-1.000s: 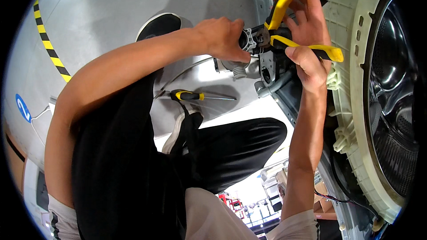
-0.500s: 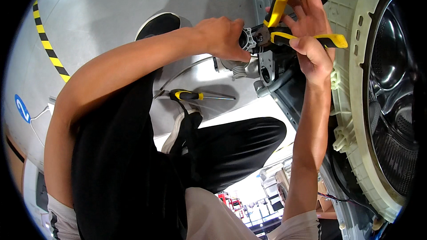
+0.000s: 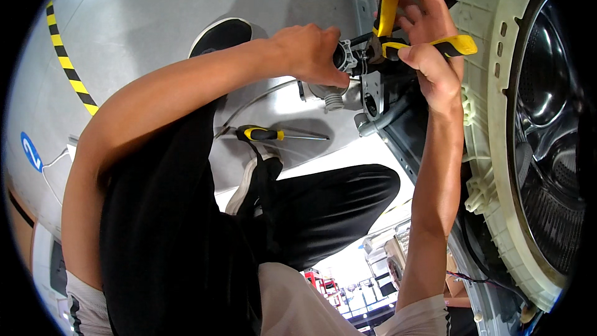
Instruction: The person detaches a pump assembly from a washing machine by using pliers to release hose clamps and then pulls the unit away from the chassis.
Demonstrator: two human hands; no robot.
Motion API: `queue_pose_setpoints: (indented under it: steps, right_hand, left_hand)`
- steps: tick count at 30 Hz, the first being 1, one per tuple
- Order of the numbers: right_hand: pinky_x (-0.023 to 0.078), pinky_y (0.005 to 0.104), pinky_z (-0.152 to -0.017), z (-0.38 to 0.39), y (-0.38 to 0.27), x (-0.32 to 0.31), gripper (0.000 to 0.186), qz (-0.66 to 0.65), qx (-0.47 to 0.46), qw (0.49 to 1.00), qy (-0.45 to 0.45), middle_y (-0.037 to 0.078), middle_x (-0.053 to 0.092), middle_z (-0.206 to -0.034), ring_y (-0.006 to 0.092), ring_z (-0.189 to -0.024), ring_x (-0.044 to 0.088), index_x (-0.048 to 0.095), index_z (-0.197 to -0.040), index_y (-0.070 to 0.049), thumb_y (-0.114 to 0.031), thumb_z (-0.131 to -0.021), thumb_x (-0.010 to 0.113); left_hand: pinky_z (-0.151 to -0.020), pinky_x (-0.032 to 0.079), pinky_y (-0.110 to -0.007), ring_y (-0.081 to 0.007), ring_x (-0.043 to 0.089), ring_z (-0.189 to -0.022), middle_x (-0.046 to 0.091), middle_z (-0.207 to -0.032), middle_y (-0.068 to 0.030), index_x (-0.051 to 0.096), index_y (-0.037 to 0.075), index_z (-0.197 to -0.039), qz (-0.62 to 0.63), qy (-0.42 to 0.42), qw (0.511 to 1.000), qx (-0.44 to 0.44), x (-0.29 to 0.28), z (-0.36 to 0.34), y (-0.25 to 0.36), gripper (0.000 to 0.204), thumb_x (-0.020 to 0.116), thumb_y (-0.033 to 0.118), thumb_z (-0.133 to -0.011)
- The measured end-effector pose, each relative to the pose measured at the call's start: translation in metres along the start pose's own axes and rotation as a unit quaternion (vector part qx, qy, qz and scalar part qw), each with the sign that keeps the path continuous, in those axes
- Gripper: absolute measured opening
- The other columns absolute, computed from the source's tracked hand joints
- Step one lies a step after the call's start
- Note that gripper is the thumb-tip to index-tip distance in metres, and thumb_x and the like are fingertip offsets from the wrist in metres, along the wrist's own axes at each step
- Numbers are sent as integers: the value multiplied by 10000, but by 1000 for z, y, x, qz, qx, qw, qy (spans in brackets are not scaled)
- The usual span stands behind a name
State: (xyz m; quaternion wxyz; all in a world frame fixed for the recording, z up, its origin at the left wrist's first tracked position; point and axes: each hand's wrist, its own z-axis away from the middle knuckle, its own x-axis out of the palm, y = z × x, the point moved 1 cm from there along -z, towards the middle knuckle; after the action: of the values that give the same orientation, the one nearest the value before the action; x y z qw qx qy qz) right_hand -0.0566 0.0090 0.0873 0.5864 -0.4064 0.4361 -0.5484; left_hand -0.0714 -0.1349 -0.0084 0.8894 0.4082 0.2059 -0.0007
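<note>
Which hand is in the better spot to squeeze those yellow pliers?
Probably the right hand: its thumb is on one handle of the yellow pliers. The left hand is on the grey fitting beside their jaws.

A pale short-sleeved shirt (image 3: 298, 305) fills the lower middle, its sleeves (image 3: 84, 295) apparently dark-striped near the dim rim; black trousers (image 3: 161, 230) and black, whitish-soled shoes (image 3: 225, 36) show left of centre.

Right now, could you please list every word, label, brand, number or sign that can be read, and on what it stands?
Round blue sign on the grey floor: one white numeral, readable, but not copied here.
Yellow-and-black striped tape: no visible text.
Yellow-and-black pliers and yellow-and-black screwdriver: no readable text.
Bright background: too small and blurred to read.
</note>
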Motion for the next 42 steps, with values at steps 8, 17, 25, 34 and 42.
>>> queue_pose_setpoints:
  steps: [8, 17, 25, 34, 42]
  right_hand:
    - [358, 399, -1030, 0, -4, -1, 1089, -4, -44, 998, -34, 181, 444, -1333, 302, -1192, 476, 188, -1514, -24, -270, -553, 639]
    - [361, 381, -1013, -7, 3, -6, 1044, -45, -42, 997, -39, 170, 459, -1284, 284, -1179, 472, 196, -1502, 7, -263, -601, 649]
    - [386, 330, -945, -1, 8, 20, 879, -38, -79, 996, 12, 121, 500, -1203, 201, -1075, 500, 240, -1475, 25, -237, -758, 677]
    - [411, 295, -874, -1, 14, 16, 902, -122, -125, 985, 14, 136, 531, -1188, 178, -984, 523, 266, -1458, 27, -305, -763, 734]
    - [421, 241, -746, -2, 10, 13, 860, -99, -134, 986, 10, 88, 533, -1080, 143, -894, 516, 303, -1441, 40, -262, -724, 669]
  left_hand:
    - [-817, 522, -440, -377, 653, -932, 666, -978, -226, 546, -25, -1118, -11, -32, 999, -16, -2, -1, 3, 696, 673, 534, -723]
    - [-821, 525, -437, -378, 655, -932, 667, -976, -232, 550, -18, -1122, -13, -32, 999, -21, -4, -2, 4, 708, 665, 545, -708]
    - [-818, 528, -437, -377, 656, -930, 665, -973, -237, 572, -32, -1085, 6, -44, 999, -5, -2, -7, -3, 695, 661, 544, -706]
    - [-800, 522, -432, -385, 652, -898, 662, -933, -244, 572, -47, -1045, 8, 11, 999, 35, 1, -6, -2, 658, 653, 526, -733]
    - [-805, 522, -432, -382, 651, -912, 657, -973, -238, 556, -41, -1053, 4, 16, 1000, 15, -2, -4, 0, 692, 666, 560, -726]
